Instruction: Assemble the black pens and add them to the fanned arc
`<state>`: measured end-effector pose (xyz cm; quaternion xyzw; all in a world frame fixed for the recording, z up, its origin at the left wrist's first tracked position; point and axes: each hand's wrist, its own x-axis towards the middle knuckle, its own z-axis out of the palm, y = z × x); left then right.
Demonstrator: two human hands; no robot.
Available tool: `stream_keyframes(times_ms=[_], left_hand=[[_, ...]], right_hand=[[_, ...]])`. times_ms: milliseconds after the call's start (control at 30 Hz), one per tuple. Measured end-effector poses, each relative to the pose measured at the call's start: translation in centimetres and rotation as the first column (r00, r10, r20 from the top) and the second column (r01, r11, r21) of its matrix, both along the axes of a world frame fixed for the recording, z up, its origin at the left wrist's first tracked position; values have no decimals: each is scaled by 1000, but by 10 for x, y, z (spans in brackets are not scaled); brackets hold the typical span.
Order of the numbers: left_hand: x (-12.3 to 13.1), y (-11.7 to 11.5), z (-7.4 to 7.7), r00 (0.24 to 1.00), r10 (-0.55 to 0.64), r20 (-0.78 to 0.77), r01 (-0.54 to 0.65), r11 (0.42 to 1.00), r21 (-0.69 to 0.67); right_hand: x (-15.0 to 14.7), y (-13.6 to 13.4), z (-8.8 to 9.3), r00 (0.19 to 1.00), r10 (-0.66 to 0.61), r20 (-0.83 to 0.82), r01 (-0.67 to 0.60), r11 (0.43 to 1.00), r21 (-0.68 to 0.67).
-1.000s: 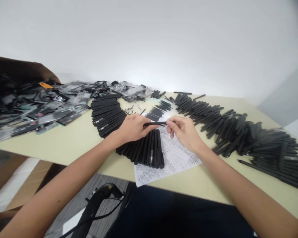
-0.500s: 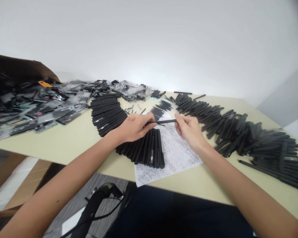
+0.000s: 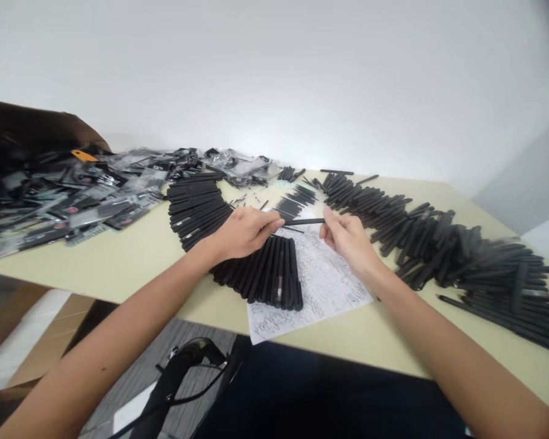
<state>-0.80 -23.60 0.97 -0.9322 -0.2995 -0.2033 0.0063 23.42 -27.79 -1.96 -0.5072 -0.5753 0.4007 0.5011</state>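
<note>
A slim black pen-like stick [image 3: 304,222] is held level over the far part of a white paper sheet covered in dark scribbles [image 3: 329,280]. The left hand [image 3: 242,231] pinches its left end and the right hand [image 3: 348,238] grips its right end, so this piece is in work and not yet laid down. Left of the sheet and over its near left corner, a neat fan of matte black sticks [image 3: 196,207] lies side by side on the pale yellow table [image 3: 96,268]; right of it stretches a looser heap of black sticks [image 3: 439,244]. The ordered fan may be the handled portion, though I cannot tell which group is done. Thin black rods [image 3: 295,200] lie at the sheet's far end; clear plastic packets [image 3: 119,189] pile up well left.
</note>
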Motion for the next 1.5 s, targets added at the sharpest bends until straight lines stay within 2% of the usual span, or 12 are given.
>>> stream_keyframes(times_ms=[167,333,500,567,667,800,933,1000,1133,1200,1400,1500], left_hand=[[-2,3,-2,1000,25,-20,-24,999,39],[-2,2,-2,999,23,-31,-22,999,29],[-2,2,-1,998,17,-52,-16,999,32],[-3,3,-1,998,38,-55,-36,999,34],[-2,3,-2,997,46,-59,-45,999,22],[-1,3,-5,997,35,-75,-32,999,37],[-2,4,-7,995,50,-82,-43,996,83],[-2,4,-7,994,60,-92,-53,995,83],[-1,4,-7,991,76,-110,-68,995,73],[0,3,-7,991,74,-114,-67,996,66],[0,3,-4,987,74,-141,-70,997,38],[1,2,-2,989,36,-140,-37,999,-4]], right_hand=[[8,2,6,991,103,-85,-105,994,-19],[16,10,-1,999,40,33,-36,992,-120],[18,12,-4,990,138,0,-138,989,-56],[18,9,0,992,118,-34,-119,992,-32],[19,7,1,997,73,9,-73,995,-72],[19,10,-9,987,146,62,-138,983,-122],[17,12,-13,973,230,-18,-229,972,40],[17,12,-12,979,202,-30,-199,977,76],[16,12,-13,992,64,111,-59,997,-43],[16,13,-16,981,53,185,-40,996,-74],[15,14,-12,995,3,102,-4,1000,15],[18,13,-11,975,-52,216,58,998,-22]])
